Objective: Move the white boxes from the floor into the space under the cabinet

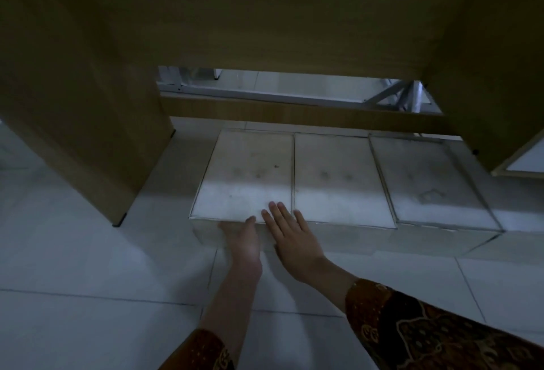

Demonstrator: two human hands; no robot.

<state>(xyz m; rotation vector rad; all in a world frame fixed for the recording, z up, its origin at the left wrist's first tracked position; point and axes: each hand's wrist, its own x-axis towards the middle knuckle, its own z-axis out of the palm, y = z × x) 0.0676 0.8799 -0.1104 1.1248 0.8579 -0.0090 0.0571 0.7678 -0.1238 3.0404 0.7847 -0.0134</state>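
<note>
No writing or label can be read on any box. Three white boxes sit side by side on the white tiled floor (88, 252), partly under the brown wooden cabinet (265, 16) in the frame's centre: the left box (247, 175), middle box (338, 178) and right box (426, 181), edges touching. The left hand (243, 237) presses the left box's front face, its fingers hidden from view so their spread cannot be told. The right hand (290, 234) lies flat over that box's front edge, fingers spread wide, holding nothing. Patterned brown sleeves (426, 331) fill the lower right. The room is dim.
</note>
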